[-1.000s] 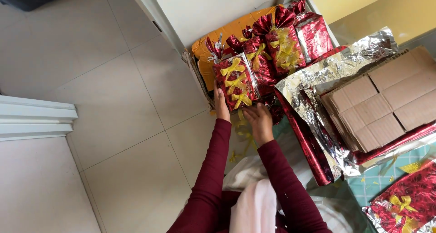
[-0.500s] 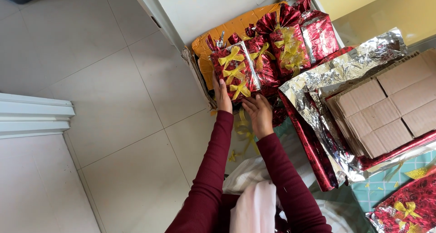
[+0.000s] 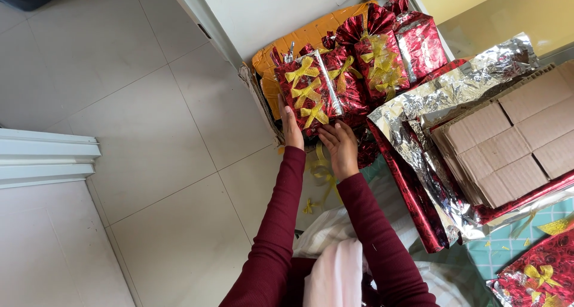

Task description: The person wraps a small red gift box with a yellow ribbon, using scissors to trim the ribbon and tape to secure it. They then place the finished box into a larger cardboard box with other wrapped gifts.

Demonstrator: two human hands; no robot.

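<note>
1. Wrapped gift box, red foil with yellow bows, stands at the orange carton's near edge; it may topple outward.
2. Left hand, fingers extended, braces its side.
3. Right hand, half-curled, supports its base without gripping.

We see a pale tiled floor carrying everything. By the wall, an orange carton lies open with red foil gifts in it. To the right, foil sheets spread on the floor under a stack of flat cardboard. Yellow ribbon scraps lie on the tiles near the carton's front edge, beside white cloth.
</note>
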